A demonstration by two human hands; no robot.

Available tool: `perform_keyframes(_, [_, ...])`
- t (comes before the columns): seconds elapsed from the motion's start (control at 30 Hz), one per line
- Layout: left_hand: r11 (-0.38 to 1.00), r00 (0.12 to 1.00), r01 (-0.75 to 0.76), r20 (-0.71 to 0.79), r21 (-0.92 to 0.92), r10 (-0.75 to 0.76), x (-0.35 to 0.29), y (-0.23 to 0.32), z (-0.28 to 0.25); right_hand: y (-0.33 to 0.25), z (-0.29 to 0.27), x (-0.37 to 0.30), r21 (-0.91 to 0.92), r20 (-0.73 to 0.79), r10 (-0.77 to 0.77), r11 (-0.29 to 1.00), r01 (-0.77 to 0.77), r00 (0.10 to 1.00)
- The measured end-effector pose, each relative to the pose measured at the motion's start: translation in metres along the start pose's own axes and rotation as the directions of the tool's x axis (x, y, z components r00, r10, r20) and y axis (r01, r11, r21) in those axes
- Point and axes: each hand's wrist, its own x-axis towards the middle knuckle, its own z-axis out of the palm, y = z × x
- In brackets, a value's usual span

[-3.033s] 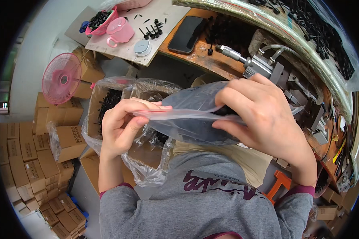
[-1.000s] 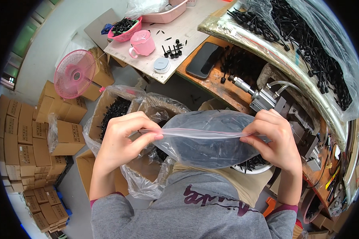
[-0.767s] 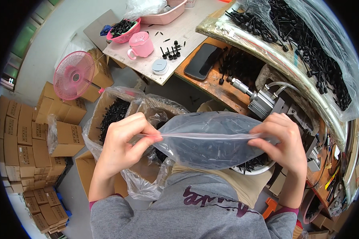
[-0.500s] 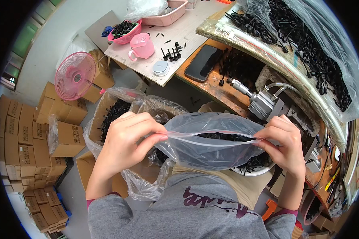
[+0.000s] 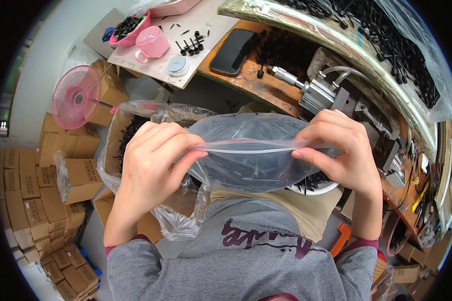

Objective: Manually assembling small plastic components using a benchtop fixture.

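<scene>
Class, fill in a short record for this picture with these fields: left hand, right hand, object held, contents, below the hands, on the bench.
left hand: left hand pinches the strip's left end
right hand: right hand pinches its right end
object held: clear plastic zip bag, strip stretched level between both hands
contents: small black parts
below the hands: plastic-lined cardboard box of black parts
on the bench: black phone, pink plastic cup

A clear zip bag hangs in the middle, its top strip stretched between the left hand and the right hand. Small parts lie in the bag. Left of it, below the left hand, sits a bag-lined carton with parts inside. A standing fan is farther left. A phone lies on the far bench.
</scene>
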Motion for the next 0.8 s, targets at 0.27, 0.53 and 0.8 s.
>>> perform_keyframes(0.27, [0.994, 0.999, 0.042, -0.031, -0.106, -0.045, -0.005, -0.005, 0.003, -0.003, -0.015, -0.009, -0.031, -0.024, -0.068, 0.997, 0.067, 0.997])
perform_keyframes(0.53, [0.994, 0.999, -0.039, -0.013, -0.103, 0.038, -0.007, -0.006, -0.002, -0.006, -0.031, -0.005, -0.144, 0.134, -0.127, 0.979, 0.146, 0.983])
perform_keyframes(0.8, [0.991, 0.997, -0.080, -0.017, -0.110, 0.078, -0.005, -0.004, 0.000, -0.014, -0.016, 0.009, -0.156, 0.337, -0.130, 0.969, 0.192, 0.933])
